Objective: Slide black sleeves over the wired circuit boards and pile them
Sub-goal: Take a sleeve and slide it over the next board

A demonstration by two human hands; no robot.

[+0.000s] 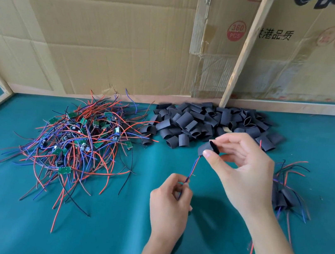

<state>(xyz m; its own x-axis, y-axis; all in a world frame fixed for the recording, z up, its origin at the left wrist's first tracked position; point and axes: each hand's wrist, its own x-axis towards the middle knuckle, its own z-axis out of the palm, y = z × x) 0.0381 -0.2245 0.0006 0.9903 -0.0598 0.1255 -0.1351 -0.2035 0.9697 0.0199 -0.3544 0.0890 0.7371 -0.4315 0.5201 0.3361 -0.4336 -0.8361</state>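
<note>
black sleeve (208, 148) (board probably inside), wires (192, 169) trailing.

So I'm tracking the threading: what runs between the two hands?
In the head view, a red and blue wire pair runs from the left hand up into the black sleeve the right hand pinches.

Bright, even daylight, soft shadows under the hands, mild wide-angle bending at the edges.
</note>
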